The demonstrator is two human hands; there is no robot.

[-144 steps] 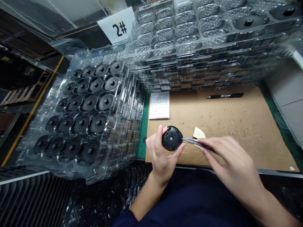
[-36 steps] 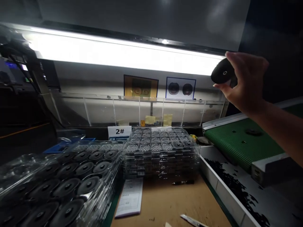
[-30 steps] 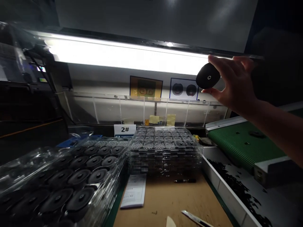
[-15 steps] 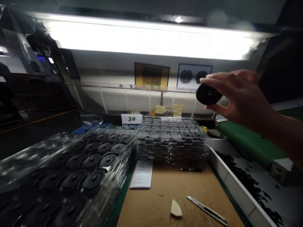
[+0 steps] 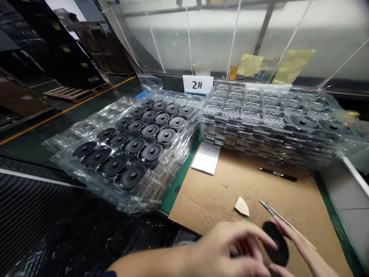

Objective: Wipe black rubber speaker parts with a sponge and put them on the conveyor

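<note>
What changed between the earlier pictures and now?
The disc, raised toward the lamp in the right hand, has come down over the cardboard. The left hand has moved in beside it; blur hides whether it touches. The knife, first held in the right hand, was let go and lies on the cardboard. The stacked trays, sheet and pen look unchanged.
</note>
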